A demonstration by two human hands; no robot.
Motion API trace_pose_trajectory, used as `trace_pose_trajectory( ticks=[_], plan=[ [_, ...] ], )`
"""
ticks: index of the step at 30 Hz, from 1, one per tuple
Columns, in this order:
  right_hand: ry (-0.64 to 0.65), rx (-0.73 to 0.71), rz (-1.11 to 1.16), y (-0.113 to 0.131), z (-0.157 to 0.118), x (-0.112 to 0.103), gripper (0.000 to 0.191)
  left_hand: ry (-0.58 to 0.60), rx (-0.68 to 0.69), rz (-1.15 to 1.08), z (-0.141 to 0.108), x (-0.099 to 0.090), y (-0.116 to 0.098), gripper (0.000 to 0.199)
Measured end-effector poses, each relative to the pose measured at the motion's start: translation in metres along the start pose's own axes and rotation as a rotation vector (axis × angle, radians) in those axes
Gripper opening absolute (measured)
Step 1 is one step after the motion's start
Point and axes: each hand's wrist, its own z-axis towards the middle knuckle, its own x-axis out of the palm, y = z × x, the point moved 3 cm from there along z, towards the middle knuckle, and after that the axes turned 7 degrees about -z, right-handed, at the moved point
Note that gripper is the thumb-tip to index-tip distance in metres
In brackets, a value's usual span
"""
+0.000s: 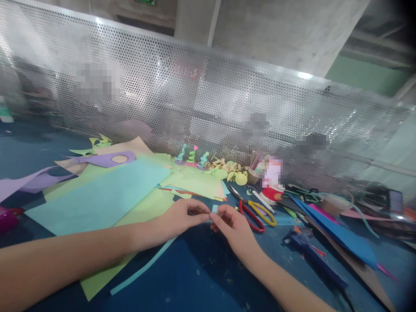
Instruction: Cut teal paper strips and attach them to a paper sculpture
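My left hand (pixel 186 216) and my right hand (pixel 229 221) meet above the blue table, thumbs and fingers pinched on a small light-blue paper piece (pixel 215 209) between them. Most of that piece is hidden by the fingertips. Below my left wrist, a long light-blue paper strip (pixel 143 268) slants down toward the lower left. Sheets of light-blue paper (pixel 107 195) and green paper (pixel 156 208) lie beside and under my left forearm. Scissors with red and yellow handles (pixel 251 214) rest just beyond my right hand.
Small paper spirals on stands (pixel 191 156) and yellow paper pieces (pixel 240 177) sit behind the hands. On the right are a red and white cup (pixel 273 193), a dark blue glue gun (pixel 313 258) and blue sheets (pixel 341 234). A perforated metal screen (pixel 221 104) crosses behind.
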Motion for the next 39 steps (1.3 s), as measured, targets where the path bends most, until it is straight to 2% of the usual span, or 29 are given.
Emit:
trace_pose_trajectory(
  ticks=[8,13,24,29,33,39],
  plan=[
    [0.001,-0.015,0.078,0.0022,0.0023,-0.0026,0.029,-0.068,-0.080,-0.109,0.0008,-0.0043,0.0055,0.031],
    [0.007,-0.012,0.087,0.0015,0.0025,-0.0027,0.029,-0.068,-0.106,-0.134,0.0009,-0.0045,0.0061,0.031],
    [0.014,0.013,0.128,-0.0004,0.0015,-0.0016,0.030,-0.089,-0.075,-0.108,-0.0018,-0.0024,0.0025,0.027],
    [0.050,-0.061,0.138,-0.0003,0.0018,0.0002,0.031,-0.146,-0.089,-0.114,-0.0023,-0.0049,0.0043,0.028],
    [0.034,-0.081,0.115,-0.0020,0.0031,-0.0002,0.029,-0.136,-0.106,-0.132,-0.0031,-0.0045,0.0057,0.028],
    [0.016,-0.038,0.090,0.0000,0.0024,-0.0012,0.029,-0.122,-0.095,-0.143,-0.0034,-0.0035,0.0056,0.027]
  ],
)
